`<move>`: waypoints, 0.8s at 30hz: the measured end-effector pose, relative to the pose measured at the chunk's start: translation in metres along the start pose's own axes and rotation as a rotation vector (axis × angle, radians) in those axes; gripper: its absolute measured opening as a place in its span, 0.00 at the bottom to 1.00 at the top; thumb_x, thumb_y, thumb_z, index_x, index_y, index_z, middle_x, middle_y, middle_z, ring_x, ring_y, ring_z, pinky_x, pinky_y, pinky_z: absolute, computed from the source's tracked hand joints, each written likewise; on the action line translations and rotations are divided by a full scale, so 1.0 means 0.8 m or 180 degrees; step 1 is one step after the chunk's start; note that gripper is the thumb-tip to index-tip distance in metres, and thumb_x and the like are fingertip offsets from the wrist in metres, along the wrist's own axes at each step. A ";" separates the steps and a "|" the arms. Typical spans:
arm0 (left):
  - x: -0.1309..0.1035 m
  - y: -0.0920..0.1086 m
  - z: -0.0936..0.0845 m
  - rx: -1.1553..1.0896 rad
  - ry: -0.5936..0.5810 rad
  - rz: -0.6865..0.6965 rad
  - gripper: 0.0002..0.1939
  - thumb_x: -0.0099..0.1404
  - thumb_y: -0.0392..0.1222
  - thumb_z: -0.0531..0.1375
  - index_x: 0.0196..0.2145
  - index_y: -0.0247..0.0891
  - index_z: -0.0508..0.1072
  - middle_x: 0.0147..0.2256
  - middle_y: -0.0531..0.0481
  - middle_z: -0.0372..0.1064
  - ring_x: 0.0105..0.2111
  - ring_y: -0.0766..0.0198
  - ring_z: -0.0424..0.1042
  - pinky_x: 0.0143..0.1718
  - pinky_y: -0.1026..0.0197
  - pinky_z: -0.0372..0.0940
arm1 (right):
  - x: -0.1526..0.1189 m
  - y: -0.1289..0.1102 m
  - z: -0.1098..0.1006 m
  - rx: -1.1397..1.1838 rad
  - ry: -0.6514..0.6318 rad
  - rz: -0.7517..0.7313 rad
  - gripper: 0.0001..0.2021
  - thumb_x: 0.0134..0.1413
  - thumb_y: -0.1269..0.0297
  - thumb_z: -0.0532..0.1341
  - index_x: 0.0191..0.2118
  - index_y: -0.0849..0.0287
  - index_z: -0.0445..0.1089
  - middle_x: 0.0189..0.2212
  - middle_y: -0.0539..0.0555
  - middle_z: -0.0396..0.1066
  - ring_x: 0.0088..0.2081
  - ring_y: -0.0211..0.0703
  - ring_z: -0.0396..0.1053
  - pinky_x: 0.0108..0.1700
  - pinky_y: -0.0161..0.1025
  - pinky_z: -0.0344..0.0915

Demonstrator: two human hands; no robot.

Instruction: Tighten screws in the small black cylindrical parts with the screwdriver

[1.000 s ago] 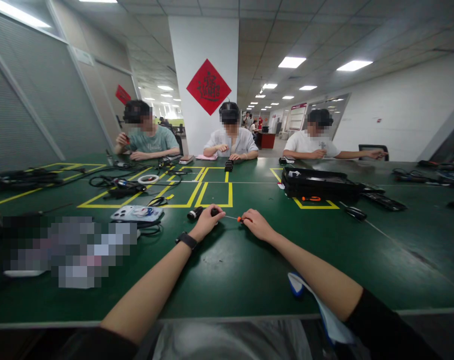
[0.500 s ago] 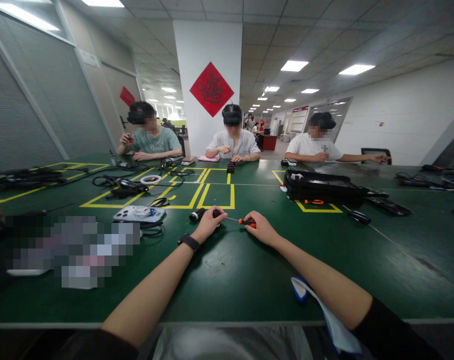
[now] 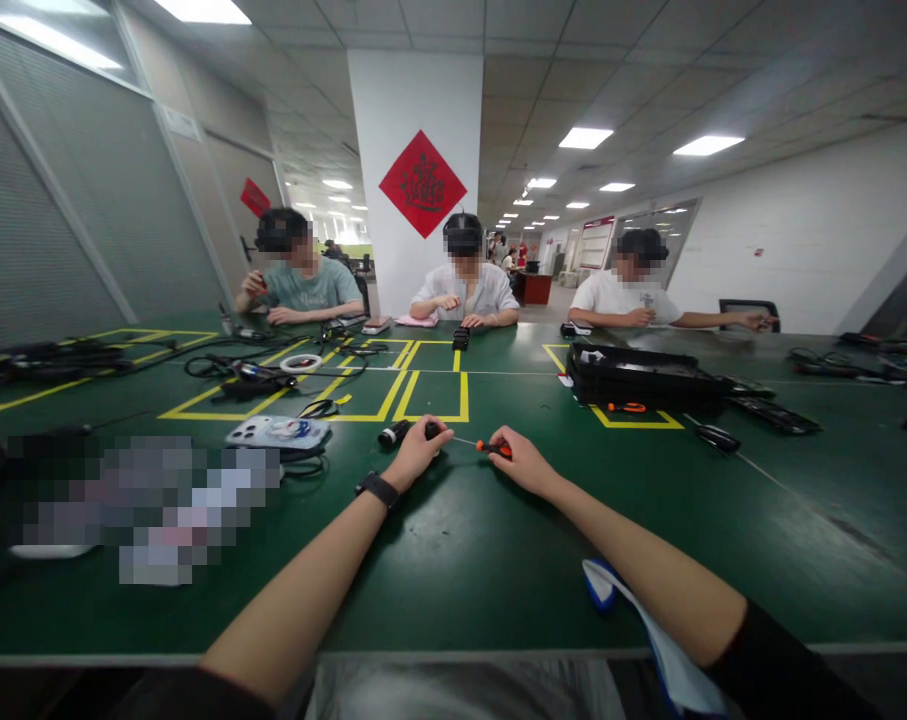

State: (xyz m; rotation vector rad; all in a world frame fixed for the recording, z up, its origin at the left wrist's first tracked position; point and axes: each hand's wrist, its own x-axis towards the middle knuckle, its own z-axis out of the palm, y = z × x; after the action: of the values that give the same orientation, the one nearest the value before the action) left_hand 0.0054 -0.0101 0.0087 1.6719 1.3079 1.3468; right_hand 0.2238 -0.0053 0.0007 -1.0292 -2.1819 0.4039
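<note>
My right hand (image 3: 526, 462) is closed round the orange and black handle of a screwdriver (image 3: 485, 446). Its thin metal shaft points left toward my left hand (image 3: 418, 452). That hand, with a dark band on its wrist, pinches a small black part (image 3: 431, 430) that is mostly hidden by the fingers. The shaft's tip meets the fingers there; whether it touches the part I cannot tell. Just left of my left hand a black cylinder with a white ring (image 3: 393, 435) lies on the green table (image 3: 453, 590).
A phone (image 3: 277, 432) and cables (image 3: 250, 370) lie to the left. Stacked black trays (image 3: 640, 372), an orange-handled tool (image 3: 627, 407) and a black-handled screwdriver (image 3: 715, 436) are at the right. A blue and white strap (image 3: 603, 585) lies near my right forearm. Several people sit across the table.
Both hands keep nearly the same pose, with the screwdriver still between them. The whole view has shifted slightly.
</note>
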 end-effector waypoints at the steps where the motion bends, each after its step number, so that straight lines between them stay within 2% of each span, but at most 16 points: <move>1: 0.000 0.000 0.000 0.0021 0.0007 0.0010 0.14 0.52 0.50 0.58 0.31 0.37 0.66 0.29 0.53 0.64 0.27 0.68 0.63 0.28 0.65 0.60 | 0.000 -0.001 0.000 0.0006 -0.0006 0.0010 0.09 0.49 0.64 0.58 0.38 0.61 0.63 0.33 0.52 0.65 0.34 0.38 0.61 0.38 0.36 0.57; 6: -0.001 0.000 -0.001 0.0108 0.0036 0.0048 0.14 0.53 0.51 0.57 0.31 0.37 0.66 0.29 0.53 0.65 0.28 0.67 0.63 0.29 0.65 0.60 | 0.000 -0.003 -0.002 -0.0094 0.0012 -0.0013 0.07 0.53 0.66 0.53 0.35 0.61 0.66 0.33 0.53 0.65 0.37 0.39 0.61 0.41 0.38 0.57; 12: 0.001 -0.004 -0.002 0.0147 -0.0021 0.0051 0.15 0.52 0.52 0.57 0.31 0.37 0.66 0.28 0.53 0.65 0.27 0.67 0.64 0.28 0.64 0.59 | -0.002 -0.005 -0.005 0.0009 0.0004 -0.0106 0.07 0.48 0.69 0.57 0.36 0.60 0.64 0.34 0.52 0.64 0.36 0.39 0.61 0.40 0.37 0.58; 18: 0.000 -0.003 0.000 0.0081 0.0007 -0.0014 0.16 0.51 0.52 0.57 0.31 0.37 0.67 0.28 0.53 0.65 0.26 0.68 0.64 0.27 0.65 0.59 | -0.003 -0.006 -0.004 -0.0116 0.0107 -0.0006 0.10 0.48 0.65 0.58 0.39 0.60 0.64 0.36 0.54 0.64 0.39 0.41 0.60 0.42 0.39 0.58; 21: 0.000 -0.002 0.000 0.0069 0.0004 -0.0058 0.16 0.52 0.52 0.57 0.31 0.37 0.67 0.28 0.52 0.65 0.26 0.68 0.63 0.26 0.65 0.59 | -0.002 -0.005 -0.004 -0.0179 0.0105 0.0052 0.07 0.53 0.65 0.54 0.35 0.61 0.66 0.33 0.54 0.64 0.38 0.40 0.60 0.42 0.39 0.57; 24: 0.000 -0.003 0.000 0.0047 -0.0033 -0.0071 0.16 0.52 0.52 0.57 0.32 0.37 0.67 0.28 0.52 0.65 0.26 0.68 0.63 0.27 0.65 0.59 | -0.002 -0.004 -0.004 -0.0215 0.0085 0.0011 0.06 0.53 0.67 0.53 0.32 0.61 0.66 0.32 0.53 0.63 0.37 0.40 0.59 0.41 0.38 0.57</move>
State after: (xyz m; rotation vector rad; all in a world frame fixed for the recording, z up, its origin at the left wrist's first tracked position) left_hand 0.0045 -0.0091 0.0067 1.6672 1.3301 1.3168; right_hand 0.2251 -0.0086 0.0043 -1.0689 -2.1832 0.3181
